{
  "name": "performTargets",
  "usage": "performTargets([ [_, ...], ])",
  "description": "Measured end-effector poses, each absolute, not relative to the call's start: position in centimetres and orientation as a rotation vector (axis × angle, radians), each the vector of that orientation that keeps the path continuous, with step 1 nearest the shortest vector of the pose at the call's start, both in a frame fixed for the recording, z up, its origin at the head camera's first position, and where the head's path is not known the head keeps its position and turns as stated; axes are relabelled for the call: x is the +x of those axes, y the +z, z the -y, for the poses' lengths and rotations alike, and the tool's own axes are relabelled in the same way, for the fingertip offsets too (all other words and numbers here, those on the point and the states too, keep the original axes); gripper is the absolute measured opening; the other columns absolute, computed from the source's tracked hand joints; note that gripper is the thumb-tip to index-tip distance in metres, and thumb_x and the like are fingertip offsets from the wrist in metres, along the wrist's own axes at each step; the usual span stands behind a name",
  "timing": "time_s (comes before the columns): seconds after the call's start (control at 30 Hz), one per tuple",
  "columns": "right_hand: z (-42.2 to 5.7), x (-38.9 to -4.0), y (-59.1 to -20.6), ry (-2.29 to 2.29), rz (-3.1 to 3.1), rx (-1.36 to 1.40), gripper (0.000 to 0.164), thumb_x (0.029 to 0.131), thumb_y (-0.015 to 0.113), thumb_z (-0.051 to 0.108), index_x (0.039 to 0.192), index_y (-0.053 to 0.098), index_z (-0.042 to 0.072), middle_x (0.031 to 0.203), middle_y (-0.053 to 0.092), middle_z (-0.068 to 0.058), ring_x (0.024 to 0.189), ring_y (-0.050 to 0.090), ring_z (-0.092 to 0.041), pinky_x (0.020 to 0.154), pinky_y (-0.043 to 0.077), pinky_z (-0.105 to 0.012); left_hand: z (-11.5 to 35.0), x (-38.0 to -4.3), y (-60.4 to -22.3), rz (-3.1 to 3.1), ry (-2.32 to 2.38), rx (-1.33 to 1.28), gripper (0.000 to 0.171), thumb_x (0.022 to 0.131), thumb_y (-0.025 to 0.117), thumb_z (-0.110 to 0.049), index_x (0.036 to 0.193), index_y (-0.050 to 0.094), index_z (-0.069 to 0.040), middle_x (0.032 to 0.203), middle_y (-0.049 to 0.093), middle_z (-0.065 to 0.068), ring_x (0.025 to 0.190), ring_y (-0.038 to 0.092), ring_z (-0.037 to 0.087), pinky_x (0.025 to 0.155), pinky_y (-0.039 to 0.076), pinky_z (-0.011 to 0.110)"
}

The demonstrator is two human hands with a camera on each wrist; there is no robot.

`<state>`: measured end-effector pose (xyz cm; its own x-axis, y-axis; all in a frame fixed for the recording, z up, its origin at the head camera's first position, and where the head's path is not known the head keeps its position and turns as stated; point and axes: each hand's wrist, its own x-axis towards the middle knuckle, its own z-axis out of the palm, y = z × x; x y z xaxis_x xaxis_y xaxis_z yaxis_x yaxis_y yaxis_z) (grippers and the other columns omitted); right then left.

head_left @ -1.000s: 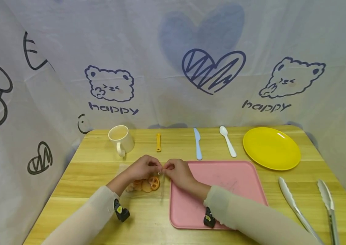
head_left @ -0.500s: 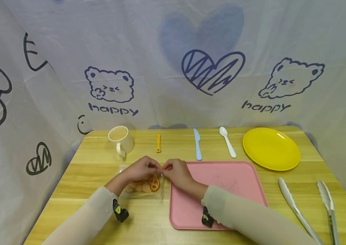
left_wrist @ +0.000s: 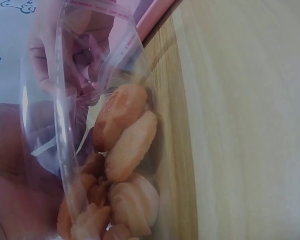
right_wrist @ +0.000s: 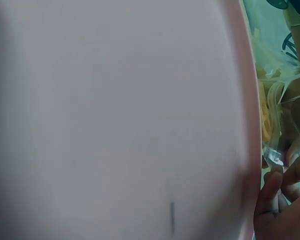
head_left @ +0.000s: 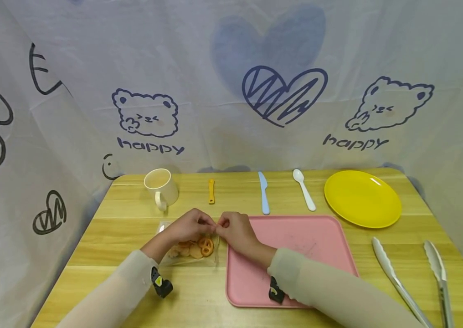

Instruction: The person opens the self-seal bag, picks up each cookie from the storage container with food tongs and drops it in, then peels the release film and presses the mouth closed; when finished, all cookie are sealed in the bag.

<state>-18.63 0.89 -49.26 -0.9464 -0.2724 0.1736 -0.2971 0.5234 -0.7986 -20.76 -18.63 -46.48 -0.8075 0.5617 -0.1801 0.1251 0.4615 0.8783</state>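
Note:
A clear plastic bag point(head_left: 170, 260) of snacks lies on the table left of the pink tray. Inside it are a pretzel point(head_left: 206, 246) and several golden biscuits point(left_wrist: 127, 145), seen closely in the left wrist view. A strip with red print point(left_wrist: 121, 56) runs along the bag's mouth. My left hand point(head_left: 190, 226) reaches over the bag and pinches its edge. Fingertip to fingertip with it, my right hand point(head_left: 237, 232) pinches the same edge, above the tray's left rim. The right wrist view has the fingers point(right_wrist: 270, 192) at a shiny bit of film.
The pink tray point(head_left: 293, 269) lies under my right forearm. Behind stand a cream mug point(head_left: 163, 189), a short yellow handle-like piece point(head_left: 212, 191), a light blue knife point(head_left: 264, 193), a white spoon point(head_left: 305, 190) and a yellow plate point(head_left: 362, 199). Metal tongs point(head_left: 399, 282) lie at right.
Both hands keep their pinch on the bag's edge. The right hand has shifted very slightly left, its fingertips closer to those of the left hand.

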Motion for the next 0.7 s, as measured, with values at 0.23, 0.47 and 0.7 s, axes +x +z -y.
performTargets([
  [0.23, -1.11, -18.81, -49.26, 1.582, 2.728, 0.445, 0.012, 0.086, 0.075, 0.006, 0.078, 0.070, 0.012, 0.065, 0.067, 0.003, 0.056, 0.056, -0.004, 0.054, 0.047, -0.020, 18.58, -20.81, -46.66, -2.259, 1.313, 0.574, 0.018, 0.101, 0.059, -0.002, 0.100, 0.076, 0.007, 0.088, 0.072, 0.019, 0.067, 0.052, 0.015, 0.058, 0.042, 0.021],
  [0.47, -1.64, -19.07, -49.47, 1.929, 2.667, 0.343, 0.008, 0.089, 0.069, 0.000, 0.084, 0.071, 0.006, 0.069, 0.072, -0.010, 0.055, 0.064, -0.014, 0.053, 0.053, -0.025, 18.83, -20.78, -46.78, -2.269, 1.300, 0.574, 0.019, 0.102, 0.059, -0.003, 0.100, 0.076, 0.007, 0.078, 0.067, 0.013, 0.060, 0.046, 0.012, 0.054, 0.039, 0.022],
  [0.7, -1.72, -18.66, -49.35, 1.573, 2.650, 0.510, 0.010, 0.092, 0.070, 0.006, 0.086, 0.069, 0.013, 0.079, 0.067, 0.004, 0.072, 0.062, -0.006, 0.067, 0.054, -0.023, 18.84, -20.83, -46.80, -2.253, 1.323, 0.568, 0.020, 0.102, 0.059, -0.003, 0.099, 0.076, 0.007, 0.083, 0.071, 0.014, 0.062, 0.049, 0.010, 0.056, 0.041, 0.021],
])
